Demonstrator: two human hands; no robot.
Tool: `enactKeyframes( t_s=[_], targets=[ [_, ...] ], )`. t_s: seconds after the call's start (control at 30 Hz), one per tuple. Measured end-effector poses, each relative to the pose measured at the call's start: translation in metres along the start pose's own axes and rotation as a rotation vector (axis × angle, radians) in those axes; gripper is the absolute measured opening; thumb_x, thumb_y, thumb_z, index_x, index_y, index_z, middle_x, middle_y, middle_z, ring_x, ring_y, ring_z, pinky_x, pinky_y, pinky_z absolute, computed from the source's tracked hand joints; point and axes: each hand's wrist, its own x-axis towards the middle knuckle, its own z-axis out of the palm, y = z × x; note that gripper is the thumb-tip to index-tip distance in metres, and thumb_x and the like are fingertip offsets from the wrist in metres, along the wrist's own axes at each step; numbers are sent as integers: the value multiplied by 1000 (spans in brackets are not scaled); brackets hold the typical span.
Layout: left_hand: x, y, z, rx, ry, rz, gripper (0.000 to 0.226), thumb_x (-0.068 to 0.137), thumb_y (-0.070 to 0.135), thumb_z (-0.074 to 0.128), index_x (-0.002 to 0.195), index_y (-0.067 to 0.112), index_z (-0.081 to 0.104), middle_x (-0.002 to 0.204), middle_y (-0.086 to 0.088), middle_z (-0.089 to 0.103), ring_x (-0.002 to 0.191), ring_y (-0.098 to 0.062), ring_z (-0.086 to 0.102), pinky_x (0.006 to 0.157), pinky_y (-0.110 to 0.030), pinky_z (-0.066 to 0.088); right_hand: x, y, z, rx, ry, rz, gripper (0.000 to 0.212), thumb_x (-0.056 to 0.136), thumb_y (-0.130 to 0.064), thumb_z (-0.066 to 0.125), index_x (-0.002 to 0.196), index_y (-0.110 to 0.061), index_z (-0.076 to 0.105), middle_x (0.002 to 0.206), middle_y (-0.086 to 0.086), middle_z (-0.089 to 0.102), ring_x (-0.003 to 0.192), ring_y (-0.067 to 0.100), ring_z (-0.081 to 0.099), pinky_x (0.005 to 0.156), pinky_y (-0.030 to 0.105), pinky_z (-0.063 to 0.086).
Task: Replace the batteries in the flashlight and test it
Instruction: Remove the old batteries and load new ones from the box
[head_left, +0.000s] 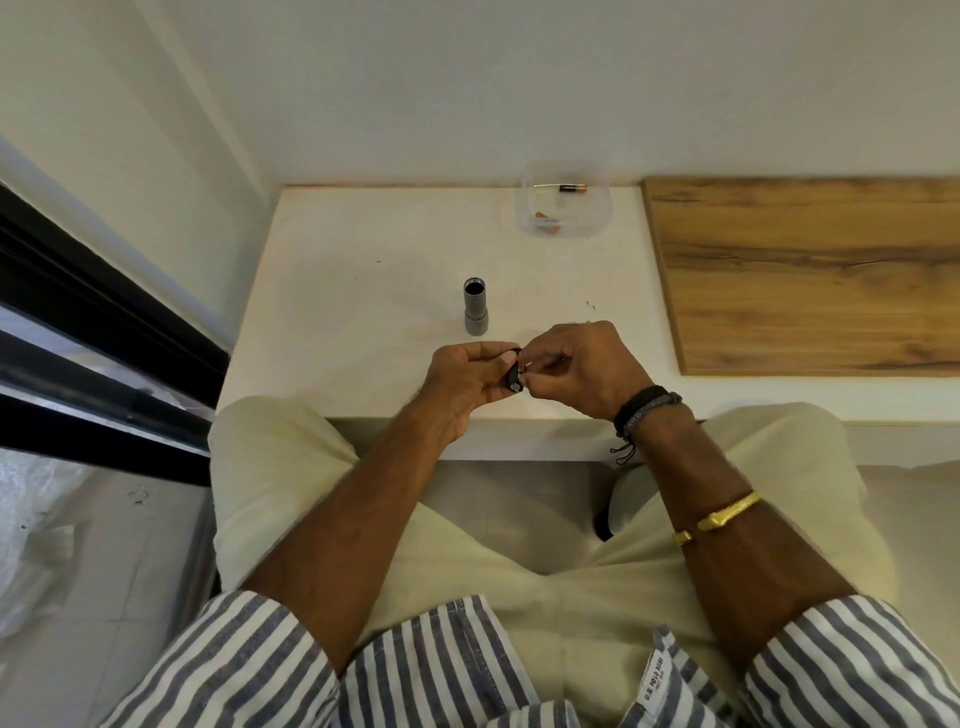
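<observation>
- The battery holder (513, 372), a small black piece, is held in the air over the near edge of the desk (363, 249), between the two hands.
- The left hand (460, 382) grips the holder, with its fingers curled round the left side and the thumb lying along the top.
- The right hand (584, 364) meets it from the other side with bent fingers. Its fingertips pinch at the holder's right end. A speck of copper colour shows there, too small to say what it is.
- The flashlight body (476, 307), a grey tube, stands upright on the desk with its dark open end up. It is just beyond the left hand and apart from it, about midway between the near and far edges.
- A clear plastic container (602, 208) sits at the far edge, toward the desk's right side. A black and copper battery (572, 188) lies inside along the far wall, and some small orange bits lie at the near wall.
- A wooden board (805, 270) lies along the desk's right edge.
- Dark corded bands (647, 410) circle the right wrist and a gold bangle (727, 512) sits further up that forearm.
</observation>
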Motion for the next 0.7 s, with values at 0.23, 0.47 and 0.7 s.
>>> enactKeyframes(
  t_s=[0.23,0.47,0.7],
  targets=[
    [0,0,-2,10,-5,7,8,92,7,67,95,11,73,93,-9,75,75,-20,76,60,-24,58,-1,3,1,19,1,-31,15,80,-12,75,92,-13,83,91,3,79,83,20,70,79,39,59],
    [1,0,-3,42,0,9,12,91,8,68,102,8,72,99,-12,74,79,-22,76,64,-27,60,0,2,4,-14,-5,-41,13,80,-13,73,89,-13,82,87,2,78,82,18,68,79,39,58],
    [1,1,-1,83,8,14,21,91,6,67,111,1,70,101,-13,74,80,-22,76,64,-27,61,3,4,9,-91,-18,-22,14,81,-20,74,92,-14,80,89,2,77,84,17,65,85,47,54]
  ],
)
